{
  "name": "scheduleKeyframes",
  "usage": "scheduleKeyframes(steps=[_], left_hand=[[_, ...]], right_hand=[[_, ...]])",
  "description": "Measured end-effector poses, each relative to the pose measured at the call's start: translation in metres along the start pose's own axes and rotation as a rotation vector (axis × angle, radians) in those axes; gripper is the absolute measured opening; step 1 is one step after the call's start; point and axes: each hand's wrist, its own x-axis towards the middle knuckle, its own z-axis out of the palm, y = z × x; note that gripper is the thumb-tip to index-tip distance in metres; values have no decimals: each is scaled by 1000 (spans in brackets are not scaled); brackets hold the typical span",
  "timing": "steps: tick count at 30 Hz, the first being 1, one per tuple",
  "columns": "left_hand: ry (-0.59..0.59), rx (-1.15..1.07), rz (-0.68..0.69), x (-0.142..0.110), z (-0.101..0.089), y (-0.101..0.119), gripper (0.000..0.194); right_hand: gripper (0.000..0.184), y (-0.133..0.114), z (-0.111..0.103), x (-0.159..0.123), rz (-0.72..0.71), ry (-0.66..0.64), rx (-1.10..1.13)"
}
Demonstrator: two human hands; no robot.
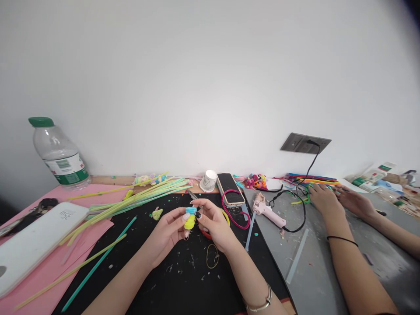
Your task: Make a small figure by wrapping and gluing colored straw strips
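Observation:
A small blue-and-yellow pipe-cleaner piece (pixel 189 222) is pinched between my two hands above the black mat (pixel 157 288). My left hand (pixel 170 227) grips its left side with thumb and fingers. From the right, the thumb and fingers of my right hand (pixel 213 223) close on it too. Behind my right hand, red-and-yellow scissor handles (pixel 206 235) are partly hidden. A small yellow fuzzy piece (pixel 157 214) lies on the mat left of my hands. Below my right hand rests a thin rubber band (pixel 212 256).
Pipe cleaners (pixel 131 203), a white power bank (pixel 36 245) and a bottle (pixel 61 153) are at left. A paper cup (pixel 208 181) and phone (pixel 230 189) stand behind my hands. Right are a corded pink glue gun (pixel 269 213) and another person's hands (pixel 324 201).

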Motion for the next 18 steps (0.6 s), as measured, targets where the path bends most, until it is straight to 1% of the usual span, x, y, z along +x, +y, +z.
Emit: scheduleKeyframes(steps=[3,8,18], left_hand=[[-8,-13,-20,0,-2,0,18],[-27,-20,-51,1,-3,-1,20],[-45,-42,-87,2,-6,-2,18]], right_hand=[[31,-1,-2,-1,18,-50,-33],[27,-3,-4,-1,-21,-102,-69],[22,-2,-7,-1,-38,-98,-91]])
